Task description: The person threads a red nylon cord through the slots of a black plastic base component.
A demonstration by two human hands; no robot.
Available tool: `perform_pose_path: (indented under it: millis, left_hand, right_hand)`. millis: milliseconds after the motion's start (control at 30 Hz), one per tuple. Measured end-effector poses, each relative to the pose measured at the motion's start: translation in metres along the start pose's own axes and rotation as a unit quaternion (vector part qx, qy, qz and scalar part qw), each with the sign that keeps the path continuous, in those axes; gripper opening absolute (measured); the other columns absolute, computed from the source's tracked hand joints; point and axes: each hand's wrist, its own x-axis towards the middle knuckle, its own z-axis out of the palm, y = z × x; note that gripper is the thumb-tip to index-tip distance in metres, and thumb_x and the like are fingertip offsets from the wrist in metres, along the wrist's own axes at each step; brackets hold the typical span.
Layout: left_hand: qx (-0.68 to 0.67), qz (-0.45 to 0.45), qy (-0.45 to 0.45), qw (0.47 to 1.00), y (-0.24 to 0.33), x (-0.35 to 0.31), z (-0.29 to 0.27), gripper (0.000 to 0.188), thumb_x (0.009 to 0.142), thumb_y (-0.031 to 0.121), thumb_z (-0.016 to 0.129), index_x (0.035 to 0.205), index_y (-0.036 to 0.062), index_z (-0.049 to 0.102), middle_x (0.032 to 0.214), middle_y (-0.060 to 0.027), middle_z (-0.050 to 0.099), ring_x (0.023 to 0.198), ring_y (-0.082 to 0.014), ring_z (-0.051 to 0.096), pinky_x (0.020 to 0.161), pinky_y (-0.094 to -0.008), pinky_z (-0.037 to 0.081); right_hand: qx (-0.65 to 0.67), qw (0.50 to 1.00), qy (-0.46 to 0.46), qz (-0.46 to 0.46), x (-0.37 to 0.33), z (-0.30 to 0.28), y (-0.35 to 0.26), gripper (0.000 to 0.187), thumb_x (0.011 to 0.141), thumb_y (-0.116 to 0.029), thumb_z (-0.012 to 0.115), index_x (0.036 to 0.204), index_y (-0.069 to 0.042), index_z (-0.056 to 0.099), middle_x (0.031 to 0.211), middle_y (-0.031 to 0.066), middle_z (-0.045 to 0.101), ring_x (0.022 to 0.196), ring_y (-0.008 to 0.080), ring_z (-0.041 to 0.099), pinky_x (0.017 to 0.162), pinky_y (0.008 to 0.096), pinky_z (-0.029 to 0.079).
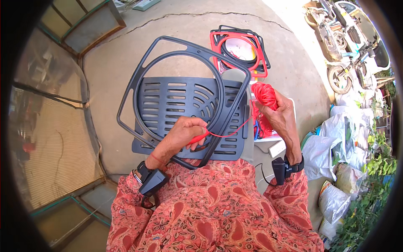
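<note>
Across my lap lies a dark grey slatted plastic panel [163, 101], and a dark plastic frame with a round ring [205, 55] rests tilted over it. My left hand [181, 133] is closed at the near side of the ring, with a slim red length, seemingly red cord [228, 135], in its fingers. That strand runs to the right into a thick bundle of red cord [265, 94]. Raised beside the panel's right edge, my right hand [280, 112] grips this bundle. The left fingers partly hide what they pinch.
Beyond the panel, red and black ring frames [261, 54] lie stacked on the concrete. A white container [275, 137] with more red cord and a blue-handled tool stands at right. White sacks [321, 153], plants and parked bikes [340, 77] line the right; framed screens [63, 143] stand left.
</note>
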Motion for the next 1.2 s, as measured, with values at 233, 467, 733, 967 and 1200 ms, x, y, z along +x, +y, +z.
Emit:
perform_pose_path:
  millis: [233, 467, 733, 967, 1200]
  left_hand:
    - [-0.003, -0.008, 0.001, 1.0, 0.0, -0.002, 0.0, 0.017, 0.086, 0.01, 0.056, 0.097, -0.0014, 0.062, 0.068, -0.0075, 0.064, 0.046, -0.0098, 0.051, 0.043, -0.0223, 0.04]
    - [0.014, 0.008, -0.008, 1.0, -0.002, 0.0, -0.001, 0.017, 0.085, 0.01, 0.056, 0.095, -0.001, 0.064, 0.067, -0.0066, 0.064, 0.045, -0.0084, 0.05, 0.043, -0.0215, 0.04]
    - [-0.006, 0.014, -0.02, 1.0, -0.006, 0.002, -0.003, 0.024, 0.084, 0.013, 0.057, 0.102, -0.0035, 0.061, 0.064, -0.0041, 0.063, 0.043, -0.0066, 0.051, 0.038, -0.0201, 0.035]
    - [0.032, 0.028, -0.024, 0.999, -0.009, 0.001, -0.002, 0.017, 0.089, 0.01, 0.058, 0.103, 0.0, 0.062, 0.066, -0.0043, 0.061, 0.045, -0.0061, 0.048, 0.042, -0.0201, 0.037]
    - [0.066, 0.029, -0.02, 0.997, -0.001, -0.004, 0.001, 0.019, 0.091, 0.013, 0.061, 0.103, -0.0006, 0.063, 0.062, -0.0005, 0.059, 0.043, -0.0046, 0.046, 0.039, -0.0197, 0.033]
  right_hand:
    - [0.051, 0.984, -0.168, 0.02, -0.037, 0.043, 0.002, 0.034, 0.08, -0.016, 0.075, 0.11, -0.005, 0.065, 0.078, 0.0026, 0.066, 0.069, 0.0088, 0.056, 0.064, 0.0263, 0.047]
    - [0.113, 0.969, -0.201, 0.091, -0.051, 0.057, 0.007, 0.037, 0.081, -0.018, 0.076, 0.114, -0.005, 0.063, 0.084, -0.0016, 0.065, 0.072, 0.0067, 0.054, 0.066, 0.025, 0.046]
    - [0.109, 0.973, -0.199, 0.037, -0.058, 0.06, 0.012, 0.028, 0.079, -0.017, 0.075, 0.103, -0.004, 0.066, 0.07, 0.0001, 0.06, 0.062, 0.0082, 0.051, 0.059, 0.0263, 0.043]
    - [0.076, 0.985, -0.145, 0.05, -0.043, 0.049, 0.016, 0.031, 0.078, -0.011, 0.071, 0.108, -0.004, 0.065, 0.083, 0.0001, 0.064, 0.072, 0.0075, 0.055, 0.067, 0.0255, 0.047]
    - [0.046, 0.994, -0.088, 0.036, -0.011, 0.035, 0.003, 0.032, 0.079, -0.011, 0.072, 0.109, -0.004, 0.066, 0.084, 0.0017, 0.065, 0.076, 0.0078, 0.056, 0.071, 0.0261, 0.047]
